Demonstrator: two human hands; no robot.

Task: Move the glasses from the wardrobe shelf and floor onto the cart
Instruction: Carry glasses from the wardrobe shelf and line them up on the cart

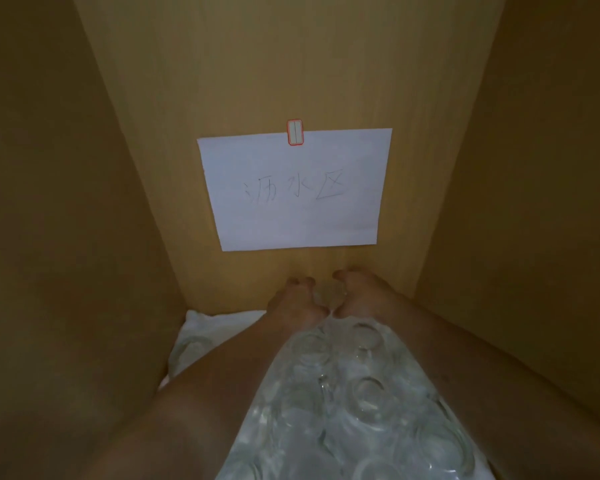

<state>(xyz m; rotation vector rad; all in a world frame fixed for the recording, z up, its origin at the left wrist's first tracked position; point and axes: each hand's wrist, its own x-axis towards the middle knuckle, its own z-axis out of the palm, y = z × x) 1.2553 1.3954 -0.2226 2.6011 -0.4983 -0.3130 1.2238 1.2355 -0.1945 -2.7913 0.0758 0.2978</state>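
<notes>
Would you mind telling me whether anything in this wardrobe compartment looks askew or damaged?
Only the paper sign on the back panel looks slightly tilted, held by one red-edged sticker. The glasses stand upside down on the white cloth; none looks broken, though the picture is blurry.

Single head view, inside wardrobe compartment, facing back panel (291, 64) and tilted down, close over glasses (343, 393) on shelf; wide-angle, side walls bowed.

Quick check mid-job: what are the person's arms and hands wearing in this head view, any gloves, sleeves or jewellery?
Nothing visible: the left hand and right hand are bare, without gloves. Both forearms are bare too, with no sleeves, watch or bands in view. Rings cannot be ruled out in the dim light.
</notes>
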